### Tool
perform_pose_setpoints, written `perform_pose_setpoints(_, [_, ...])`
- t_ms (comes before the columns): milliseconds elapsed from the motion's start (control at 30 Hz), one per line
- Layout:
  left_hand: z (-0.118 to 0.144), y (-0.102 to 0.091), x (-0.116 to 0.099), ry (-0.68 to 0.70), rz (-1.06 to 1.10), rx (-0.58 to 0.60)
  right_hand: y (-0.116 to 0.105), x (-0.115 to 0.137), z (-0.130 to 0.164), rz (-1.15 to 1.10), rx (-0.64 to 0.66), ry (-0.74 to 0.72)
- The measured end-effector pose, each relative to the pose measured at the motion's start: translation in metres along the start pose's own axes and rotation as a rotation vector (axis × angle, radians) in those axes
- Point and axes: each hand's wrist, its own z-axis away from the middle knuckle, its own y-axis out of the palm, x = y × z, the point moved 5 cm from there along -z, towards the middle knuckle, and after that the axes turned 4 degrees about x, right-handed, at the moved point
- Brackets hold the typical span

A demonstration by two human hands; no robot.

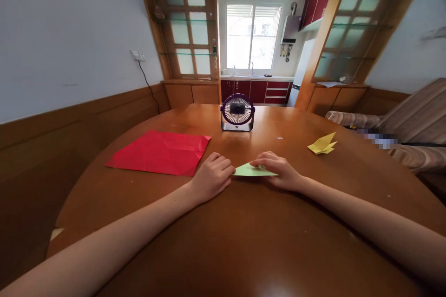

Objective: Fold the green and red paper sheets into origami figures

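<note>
A light green folded paper point(252, 171) lies between my two hands near the middle of the table, its long straight edge facing me. My left hand point(215, 174) is closed, with the paper's left tip pinched at its fingertips. On the other side my right hand point(278, 170) grips the paper's right part, fingers over the top and thumb near the front edge. A red sheet of paper point(160, 152) rests flat to the left of my left hand. Off to the right sits a yellow folded paper figure point(322, 144) with pointed flaps.
A small purple fan point(237, 112) stands beyond my hands on the rounded wooden table point(244, 241). A striped armchair point(414, 120) is at the right. Further back are cabinets and a kitchen window point(253, 37).
</note>
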Motion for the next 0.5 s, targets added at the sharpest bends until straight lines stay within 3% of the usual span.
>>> perform_pose_setpoints(167, [0.004, -0.001, -0.012, 0.127, -0.044, 0.075, 0.005, 0.003, 0.010, 0.052, 0.229, -0.127])
perform_pose_setpoints(333, [0.007, -0.002, -0.017, 0.112, 0.184, 0.135, -0.001, 0.008, 0.017, -0.074, 0.382, -0.048])
perform_pose_setpoints(500, [0.009, 0.002, -0.017, 0.121, 0.300, 0.162, -0.006, 0.005, 0.015, -0.224, 0.311, 0.054])
